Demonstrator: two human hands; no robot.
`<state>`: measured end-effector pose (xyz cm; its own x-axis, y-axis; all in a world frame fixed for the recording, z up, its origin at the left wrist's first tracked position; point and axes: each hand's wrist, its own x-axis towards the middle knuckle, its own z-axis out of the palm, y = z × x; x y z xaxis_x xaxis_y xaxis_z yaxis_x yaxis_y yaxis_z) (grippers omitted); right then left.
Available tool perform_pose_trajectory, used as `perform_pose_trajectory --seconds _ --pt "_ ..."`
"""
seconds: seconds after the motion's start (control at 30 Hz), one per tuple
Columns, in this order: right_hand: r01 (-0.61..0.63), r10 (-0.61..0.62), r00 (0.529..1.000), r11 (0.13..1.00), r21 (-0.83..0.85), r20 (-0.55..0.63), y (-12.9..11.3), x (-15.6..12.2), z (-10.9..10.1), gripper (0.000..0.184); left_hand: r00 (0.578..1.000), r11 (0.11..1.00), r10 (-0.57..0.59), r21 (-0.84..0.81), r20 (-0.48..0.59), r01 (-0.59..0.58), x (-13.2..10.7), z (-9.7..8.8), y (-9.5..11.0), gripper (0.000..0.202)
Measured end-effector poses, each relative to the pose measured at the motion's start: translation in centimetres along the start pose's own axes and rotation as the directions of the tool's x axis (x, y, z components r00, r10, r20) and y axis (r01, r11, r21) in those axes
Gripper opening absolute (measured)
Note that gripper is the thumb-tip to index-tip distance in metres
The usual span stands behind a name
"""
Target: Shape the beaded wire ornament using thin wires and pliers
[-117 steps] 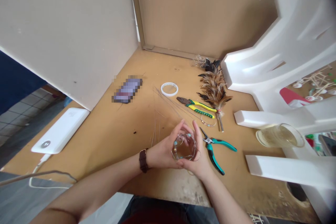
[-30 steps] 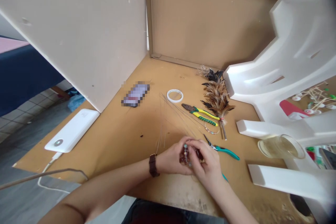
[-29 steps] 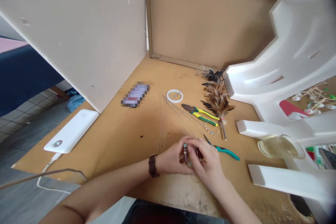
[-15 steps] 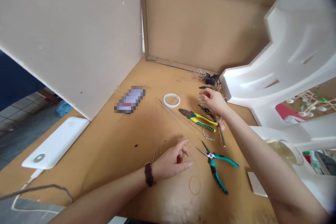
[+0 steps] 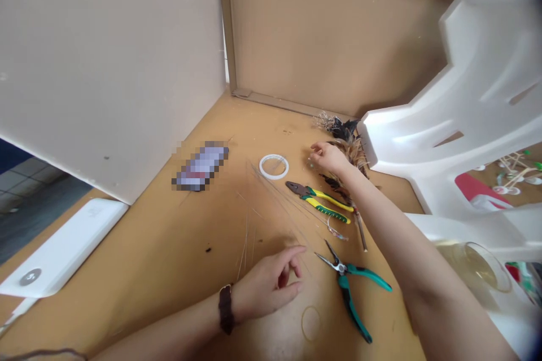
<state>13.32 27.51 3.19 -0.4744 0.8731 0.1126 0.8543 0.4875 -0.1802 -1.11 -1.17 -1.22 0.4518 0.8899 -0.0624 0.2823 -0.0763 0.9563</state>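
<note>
My right hand (image 5: 331,158) hovers over the far right of the table beside brown and black feathers (image 5: 357,153). Its fingers are curled together; whatever lies between them is too small to make out. My left hand (image 5: 269,285), with a dark watch strap at the wrist, rests near the front, thumb and forefinger apart, holding nothing visible. To its right lie needle-nose pliers (image 5: 342,268) with teal handles, spread. Farther back are combination pliers (image 5: 320,202) with yellow-green handles, a white ring (image 5: 263,174), thin wires (image 5: 283,202) and a small beaded string (image 5: 337,233).
A thin yellowish loop (image 5: 311,324) lies at the front. On the left are a phone (image 5: 203,164) with a blurred screen and a white power bank (image 5: 68,245). White and brown panels wall the back; a white plastic chair (image 5: 478,67) bears a clear cup (image 5: 486,268) at right.
My right hand has shifted slightly left, off the feathers. My left hand keeps about the same pose. The whole view has tilted and moved a little; the table items lie as before.
</note>
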Motion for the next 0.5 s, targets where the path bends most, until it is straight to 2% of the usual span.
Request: perform_pose_trajectory --seconds 0.17,0.2,0.33,0.5 --pt "0.003 -0.005 1.0 0.993 -0.117 -0.021 -1.4 -2.4 -1.9 0.042 0.999 0.994 0.037 0.103 0.028 -0.039 0.0 -0.2 0.3 0.016" --pt "0.002 -0.002 1.0 0.991 -0.134 -0.001 -1.8 -3.2 -2.3 0.04 0.997 0.989 0.061 0.131 0.04 -0.066 0.1 -0.3 0.3 0.015" --pt "0.023 0.01 0.984 0.983 -0.184 0.179 -4.1 -7.2 -3.1 0.03 0.991 0.96 0.117 0.249 0.064 -0.13 0.2 -0.2 0.2 0.017" --pt "0.085 0.001 0.907 0.979 -0.187 0.422 -6.6 -12.6 -2.7 0.019 0.962 0.849 0.188 0.46 0.199 -0.261 0.2 0.2 -0.1 0.016"
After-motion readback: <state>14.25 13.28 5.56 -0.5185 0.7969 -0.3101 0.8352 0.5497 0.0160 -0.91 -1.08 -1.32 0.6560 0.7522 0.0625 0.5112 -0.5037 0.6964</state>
